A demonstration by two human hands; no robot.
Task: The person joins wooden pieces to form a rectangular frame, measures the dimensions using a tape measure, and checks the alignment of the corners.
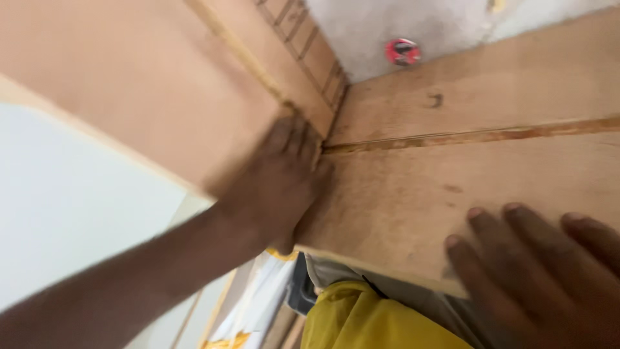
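Pressing hands: left hand at plywood board corner; right hand flat near edge.

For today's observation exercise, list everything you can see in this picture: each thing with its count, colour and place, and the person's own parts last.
Plywood board: one, light brown, lying flat across the right side, with a groove running along it.
Upright panel: one, tan, upper left, meeting the flat board at a corner.
Ruler-marked strip: one, brown with dark lines, top centre beside the panel.
White sheet: one, white, left side.
Round object: one, red, on the grey floor at top; too blurred to identify.
Yellow cloth: one, yellow, bottom centre under the board edge.
Left hand: pressed flat at the corner where panel and board meet.
Right hand: fingers spread flat on the board, lower right.
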